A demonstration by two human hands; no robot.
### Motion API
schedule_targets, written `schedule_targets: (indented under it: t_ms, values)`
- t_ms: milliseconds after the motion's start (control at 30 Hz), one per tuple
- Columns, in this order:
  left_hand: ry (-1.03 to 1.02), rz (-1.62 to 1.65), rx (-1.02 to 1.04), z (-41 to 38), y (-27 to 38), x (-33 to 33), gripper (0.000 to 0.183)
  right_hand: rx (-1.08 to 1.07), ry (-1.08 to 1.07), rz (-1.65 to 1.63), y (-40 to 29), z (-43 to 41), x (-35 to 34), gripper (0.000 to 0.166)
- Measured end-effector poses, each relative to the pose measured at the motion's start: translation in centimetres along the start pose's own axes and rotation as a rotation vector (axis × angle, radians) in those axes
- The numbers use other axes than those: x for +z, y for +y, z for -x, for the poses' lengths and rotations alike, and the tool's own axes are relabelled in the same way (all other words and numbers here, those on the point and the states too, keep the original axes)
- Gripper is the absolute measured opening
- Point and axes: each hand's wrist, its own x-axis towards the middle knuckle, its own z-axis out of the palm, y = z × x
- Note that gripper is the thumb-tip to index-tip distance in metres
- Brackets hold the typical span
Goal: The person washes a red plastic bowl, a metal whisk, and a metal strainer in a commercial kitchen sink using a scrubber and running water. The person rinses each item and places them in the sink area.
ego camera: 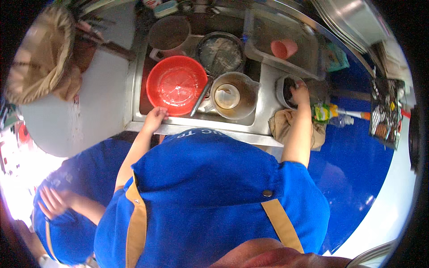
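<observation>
My left hand [156, 119] is at the front rim of a red plastic basin [177, 85] in a steel sink [246, 123]. Its fingers are curled beside that rim; whether they pinch it is unclear. To the right, my right hand [300, 93] reaches into a small container [280, 91] on the steel ledge. The fingertips are lost in its dark inside, so any hold is hidden. A stained clear plastic jug [248, 102] stands in the sink between my hands, with a dark-handled utensil [200, 100] leaning between it and the basin.
Behind the basin are another plastic jug [169, 33] and a round black-rimmed pan or sieve [220, 53]. A clear tub [285, 65] holds a pink cup [284, 49]. A brown cloth [280, 123] and a green-labelled bottle [321, 113] lie right. A co-worker's hand [52, 202] shows at left.
</observation>
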Motion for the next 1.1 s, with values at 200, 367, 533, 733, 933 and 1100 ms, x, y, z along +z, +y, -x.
schedule_targets:
  t_ms: [200, 367, 533, 733, 933, 1100]
  values:
    - [-0.008, -0.149, 0.061, 0.3, 1.1, 0.4, 0.017, -0.278, -0.067, -0.076, -0.6, 2.8, 1.2, 0.061]
    - [-0.067, -0.15, 0.077, 0.4, 1.3, 0.8, 0.024, 0.239, 0.084, -0.031, 0.2, 1.4, 1.5, 0.055]
    - [-0.053, -0.059, 0.086, 0.8, -0.5, 0.7, 0.023, 0.143, 0.03, 0.068, 5.6, -1.4, 0.7, 0.065]
    - [-0.005, 0.008, 0.093, 2.3, 0.3, 0.2, 0.019, -0.018, 0.052, 0.105, 1.2, 2.2, 2.6, 0.036]
    - [-0.086, 0.204, 0.049, 1.6, 0.7, 1.2, 0.019, 0.553, -0.124, -1.396, -1.5, 0.3, -3.2, 0.035]
    - [-0.105, 0.62, -0.031, 0.2, 4.4, 2.7, 0.041, 0.121, -0.1, -1.505, -16.6, 4.6, -10.6, 0.034]
